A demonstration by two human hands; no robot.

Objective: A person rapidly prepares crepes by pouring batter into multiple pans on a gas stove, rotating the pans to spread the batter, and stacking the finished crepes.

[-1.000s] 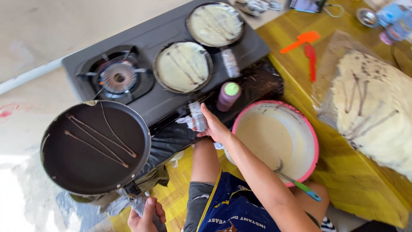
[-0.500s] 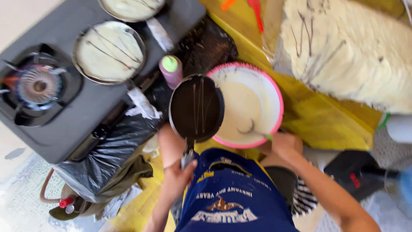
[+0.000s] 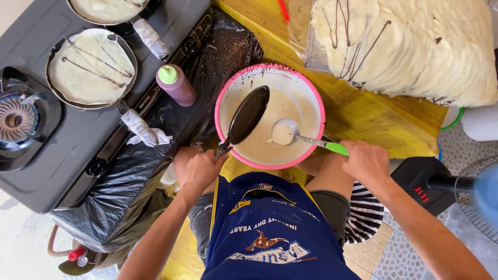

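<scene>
My left hand (image 3: 199, 168) grips the handle of a black frying pan (image 3: 249, 114), which is tilted on edge over a pink-rimmed bowl (image 3: 311, 93) of pale batter. My right hand (image 3: 367, 162) holds the green handle of a metal ladle (image 3: 286, 131); its cup, full of batter, hangs just right of the pan above the bowl. I sit in a blue apron (image 3: 270, 228) with the bowl between my knees.
A gas stove (image 3: 46, 171) at left carries two pans with crepes (image 3: 91, 65) streaked with chocolate and one bare burner (image 3: 15, 119). A brown squeeze bottle (image 3: 176, 84) with a green cap stands beside it. A stack of crepes (image 3: 410, 46) lies top right, a fan (image 3: 477, 194) at right.
The pan has tilted from flat to edge-on over the bowl. My right hand has lifted the ladle, filled with batter, out of the bowl.
</scene>
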